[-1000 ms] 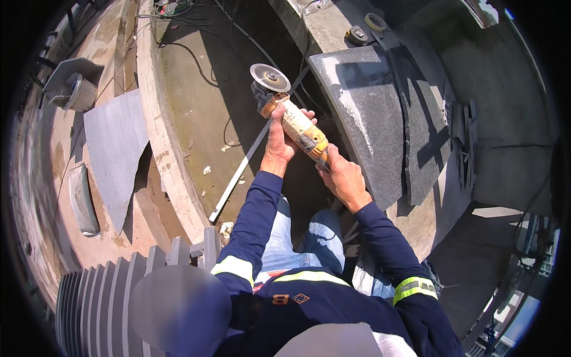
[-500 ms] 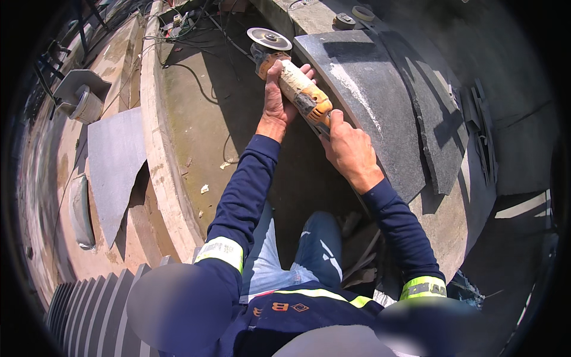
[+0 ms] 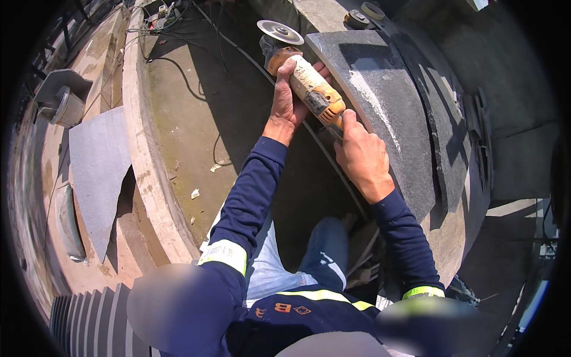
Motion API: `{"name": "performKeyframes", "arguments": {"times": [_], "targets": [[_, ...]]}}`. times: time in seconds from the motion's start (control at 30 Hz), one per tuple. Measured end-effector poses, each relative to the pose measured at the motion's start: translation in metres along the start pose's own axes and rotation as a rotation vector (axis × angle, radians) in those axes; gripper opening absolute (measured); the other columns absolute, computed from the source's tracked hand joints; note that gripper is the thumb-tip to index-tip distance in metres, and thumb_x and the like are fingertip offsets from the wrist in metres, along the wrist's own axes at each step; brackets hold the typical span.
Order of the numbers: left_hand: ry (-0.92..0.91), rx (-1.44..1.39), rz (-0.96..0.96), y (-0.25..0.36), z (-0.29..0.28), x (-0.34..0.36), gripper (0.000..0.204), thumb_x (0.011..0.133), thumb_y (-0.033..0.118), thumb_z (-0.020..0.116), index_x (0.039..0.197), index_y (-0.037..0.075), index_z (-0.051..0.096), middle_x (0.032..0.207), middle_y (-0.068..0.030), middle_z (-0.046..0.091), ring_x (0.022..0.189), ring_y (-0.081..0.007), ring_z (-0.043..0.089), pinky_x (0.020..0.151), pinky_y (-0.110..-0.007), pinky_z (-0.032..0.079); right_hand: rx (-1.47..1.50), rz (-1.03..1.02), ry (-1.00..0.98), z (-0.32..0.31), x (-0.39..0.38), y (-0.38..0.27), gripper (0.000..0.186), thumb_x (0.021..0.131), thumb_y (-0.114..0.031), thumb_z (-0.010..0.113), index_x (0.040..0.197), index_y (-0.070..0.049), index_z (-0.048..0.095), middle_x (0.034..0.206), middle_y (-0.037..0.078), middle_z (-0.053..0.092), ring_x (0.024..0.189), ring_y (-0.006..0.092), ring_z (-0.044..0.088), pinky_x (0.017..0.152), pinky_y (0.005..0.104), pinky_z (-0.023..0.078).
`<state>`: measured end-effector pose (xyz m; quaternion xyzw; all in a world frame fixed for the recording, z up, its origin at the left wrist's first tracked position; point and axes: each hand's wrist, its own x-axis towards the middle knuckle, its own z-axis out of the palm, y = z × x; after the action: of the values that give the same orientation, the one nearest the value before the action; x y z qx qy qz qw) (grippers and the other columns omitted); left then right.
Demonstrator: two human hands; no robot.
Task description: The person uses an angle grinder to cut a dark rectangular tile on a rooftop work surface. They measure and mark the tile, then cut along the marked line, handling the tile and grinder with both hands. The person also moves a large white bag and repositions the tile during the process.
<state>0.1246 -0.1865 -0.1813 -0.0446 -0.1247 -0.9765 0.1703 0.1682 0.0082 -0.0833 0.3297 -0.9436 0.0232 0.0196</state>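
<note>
Stone fills my view first: a curved dark granite slab lies just to the right of both hands, its pale scuffed edge running alongside the tool. Left of the grip I see a sunken concrete channel with black cables trailing across it, and beyond its raised curb a flat grey slab piece well apart. I have an orange angle grinder held over the channel beside the slab's edge, its metal disc at the far end, face up. My left hand is wrapped tight around the grinder's front body; my right hand is clenched on its rear handle, nearer me.
</note>
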Motion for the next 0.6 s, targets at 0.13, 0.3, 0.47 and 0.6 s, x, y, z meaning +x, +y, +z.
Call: {"name": "performKeyframes", "arguments": {"times": [0.13,0.3,0.47,0.6], "targets": [[-0.062,0.064,-0.026,0.002,-0.008,0.01,0.107,0.093,0.06,0.084,0.162,0.0,0.029,0.155,-0.0298,0.05,0.146,-0.0444,0.056,0.124,-0.057,0.05,-0.001,0.017,0.033,0.006,0.003,-0.001,0.05,0.093,-0.011,0.077,0.133,-0.003,0.048,0.106,0.025,0.077,0.091,0.0481,0.077,0.081,0.0576,0.063],[-0.071,0.049,-0.017,-0.001,-0.016,0.016,0.097,0.092,0.058,0.085,0.157,0.006,0.036,0.147,-0.0284,0.056,0.138,-0.0441,0.062,0.118,-0.058,0.055,-0.008,0.026,0.039,0.01,0.004,-0.002,0.054,0.09,-0.012,0.08,0.133,-0.003,0.048,0.106,0.026,0.078,0.093,0.0491,0.077,0.081,0.0574,0.062],[-0.072,0.025,-0.033,0.0,-0.015,0.018,0.087,0.093,0.053,0.085,0.153,0.009,0.041,0.142,-0.0285,0.058,0.133,-0.0441,0.065,0.114,-0.058,0.058,0.003,0.041,0.023,0.009,0.005,-0.002,0.054,0.091,-0.013,0.08,0.133,-0.003,0.047,0.105,0.026,0.078,0.093,0.049,0.077,0.081,0.0575,0.062],[-0.064,0.038,-0.024,0.001,-0.01,0.015,0.081,0.093,0.051,0.085,0.149,0.01,0.044,0.139,-0.0279,0.06,0.132,-0.0436,0.066,0.112,-0.057,0.059,0.007,0.037,0.028,0.005,0.004,-0.003,0.053,0.091,-0.012,0.079,0.133,-0.003,0.047,0.102,0.027,0.078,0.093,0.0494,0.076,0.081,0.0582,0.062]]}}
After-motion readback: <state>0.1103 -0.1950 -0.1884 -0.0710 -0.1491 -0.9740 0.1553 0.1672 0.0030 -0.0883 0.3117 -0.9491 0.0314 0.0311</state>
